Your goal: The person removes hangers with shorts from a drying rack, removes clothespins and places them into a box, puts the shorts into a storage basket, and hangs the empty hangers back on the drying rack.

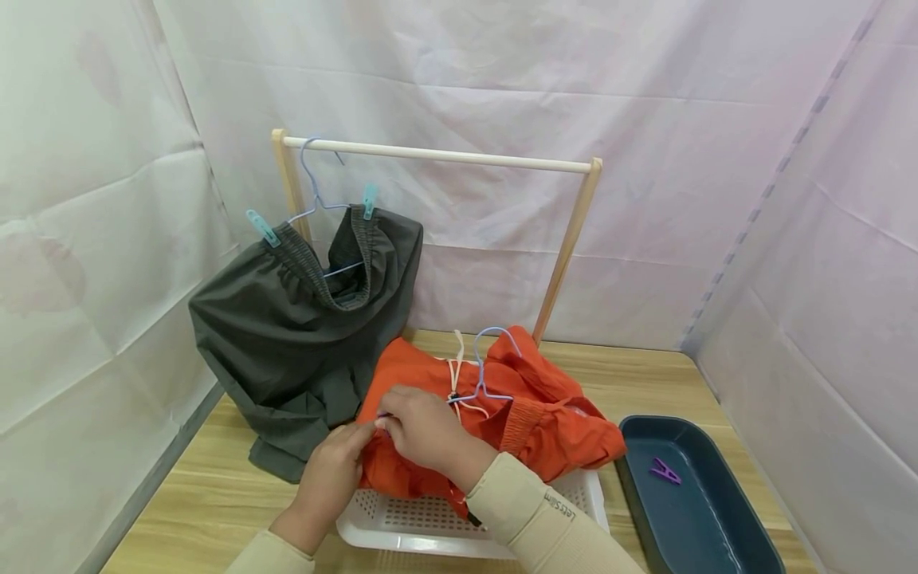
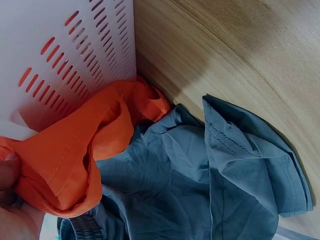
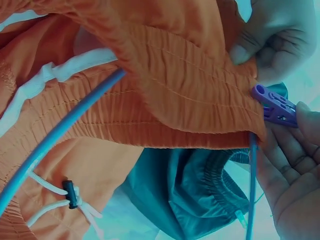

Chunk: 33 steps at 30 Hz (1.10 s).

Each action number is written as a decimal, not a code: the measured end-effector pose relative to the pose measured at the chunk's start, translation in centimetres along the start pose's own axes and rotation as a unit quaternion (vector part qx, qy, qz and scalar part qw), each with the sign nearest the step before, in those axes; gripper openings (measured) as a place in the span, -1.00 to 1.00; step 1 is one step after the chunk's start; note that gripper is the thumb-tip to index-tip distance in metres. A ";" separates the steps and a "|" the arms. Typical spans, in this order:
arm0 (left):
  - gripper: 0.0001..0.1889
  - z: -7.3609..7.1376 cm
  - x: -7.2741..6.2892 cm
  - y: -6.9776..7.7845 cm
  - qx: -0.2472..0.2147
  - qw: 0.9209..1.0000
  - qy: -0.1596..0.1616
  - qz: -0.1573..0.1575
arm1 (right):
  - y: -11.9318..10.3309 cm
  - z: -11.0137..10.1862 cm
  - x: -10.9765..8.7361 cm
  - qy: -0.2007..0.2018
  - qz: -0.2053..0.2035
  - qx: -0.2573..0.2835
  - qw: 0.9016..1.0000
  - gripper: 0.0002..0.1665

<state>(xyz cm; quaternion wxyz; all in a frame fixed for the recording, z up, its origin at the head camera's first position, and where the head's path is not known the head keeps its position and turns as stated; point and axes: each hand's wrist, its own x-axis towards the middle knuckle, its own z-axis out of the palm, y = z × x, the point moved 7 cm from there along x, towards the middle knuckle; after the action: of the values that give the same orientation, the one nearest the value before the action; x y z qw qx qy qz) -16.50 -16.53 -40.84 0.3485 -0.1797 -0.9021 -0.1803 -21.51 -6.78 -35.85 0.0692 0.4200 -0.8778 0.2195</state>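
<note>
Orange drawstring pants lie over a white perforated basket, with a pale blue hanger inside the elastic waistband. Its hook stands up at the middle. My left hand pinches the orange fabric near the waistband's left end. At that same corner my right hand holds a purple clothespin, whose tip touches the waistband edge beside the hanger's arm. The head view mostly hides the clothespin behind my fingers. Only part of my left thumb and fingers shows in the left wrist view.
Dark grey pants hang at left from a wooden rack, clipped to a hanger by two teal clothespins. Their legs spread onto the table. A dark blue tray at right holds another purple clothespin. Fabric walls surround the table.
</note>
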 end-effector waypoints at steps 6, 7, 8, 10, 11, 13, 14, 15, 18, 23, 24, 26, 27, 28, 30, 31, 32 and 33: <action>-0.56 0.2 0.0 -0.2 -0.005 1.000 -0.009 -0.008 | -0.2 -1.3 -0.3 0.038 -0.009 0.024 0.999 -0.90; -0.56 0.2 0.0 -0.3 -0.003 1.000 -0.009 -0.010 | -0.2 -1.5 -0.4 0.042 -0.009 0.029 0.999 -0.91; -0.55 0.2 0.0 -0.3 -0.001 1.000 -0.008 -0.010 | -0.2 -1.6 -0.5 0.045 -0.009 0.033 0.998 -0.92; -0.54 0.1 -0.1 -0.3 0.003 1.000 -0.005 -0.009 | 0.0 -1.8 -0.6 0.051 -0.007 0.041 0.998 -0.93; -0.55 0.1 -0.1 -0.2 0.005 1.000 -0.003 -0.008 | 0.1 -1.9 -0.7 0.053 -0.006 0.046 0.997 -0.93; -0.55 0.1 -0.1 -0.1 0.009 1.000 0.001 -0.004 | 0.3 -2.1 -0.9 0.059 -0.004 0.054 0.997 -0.93; -0.55 0.1 -0.1 -0.1 0.009 1.000 0.003 -0.002 | 0.4 -2.2 -1.0 0.061 -0.004 0.058 0.996 -0.93; -0.56 0.1 -0.1 -0.1 0.009 1.000 0.004 0.000 | 0.5 -2.3 -1.1 0.064 -0.004 0.061 0.996 -0.93; -0.56 0.0 -0.1 0.1 0.011 1.000 0.007 0.004 | 0.6 -2.7 -1.5 0.072 -0.005 0.065 0.995 -0.92; -0.55 0.1 -0.1 0.1 0.012 1.000 0.002 -0.003 | 0.6 -3.6 -2.1 0.085 -0.008 0.068 0.994 -0.93; -0.54 0.1 -0.1 0.1 0.012 1.000 0.000 -0.005 | 0.6 -3.8 -2.3 0.088 -0.009 0.068 0.994 -0.93; -0.54 0.2 -0.1 0.1 0.011 1.000 -0.002 -0.008 | 0.5 -4.3 -2.6 0.096 -0.013 0.066 0.993 -0.92; -0.54 0.2 -0.2 0.1 0.011 1.000 -0.003 -0.009 | 0.5 -4.6 -2.7 0.100 -0.016 0.066 0.993 -0.91; -0.55 0.2 -0.2 0.1 0.011 1.000 -0.004 -0.010 | 0.5 -4.8 -2.9 0.104 -0.018 0.065 0.992 -0.90; -0.55 0.2 -0.2 0.1 0.012 1.000 -0.003 -0.011 | 0.5 -5.3 -3.1 0.112 -0.025 0.061 0.991 -0.89; -0.56 0.3 -0.2 0.1 0.012 1.000 -0.002 -0.011 | 0.5 -5.5 -3.2 0.117 -0.028 0.058 0.991 -0.89; -0.56 0.3 -0.3 0.1 0.013 1.000 -0.002 -0.012 | 0.5 -5.7 -3.4 0.121 -0.033 0.058 0.990 -0.89; -0.56 0.3 -0.3 0.0 0.014 1.000 -0.001 -0.012 | 0.5 -5.9 -3.5 0.126 -0.038 0.055 0.990 -0.88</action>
<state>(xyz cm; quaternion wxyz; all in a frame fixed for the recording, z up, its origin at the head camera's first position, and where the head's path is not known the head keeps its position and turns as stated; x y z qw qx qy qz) -16.45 -16.42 -41.24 0.3480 -0.1642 -0.9068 -0.1720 -19.98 -1.40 -31.81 0.1644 0.4248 -0.8322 0.3163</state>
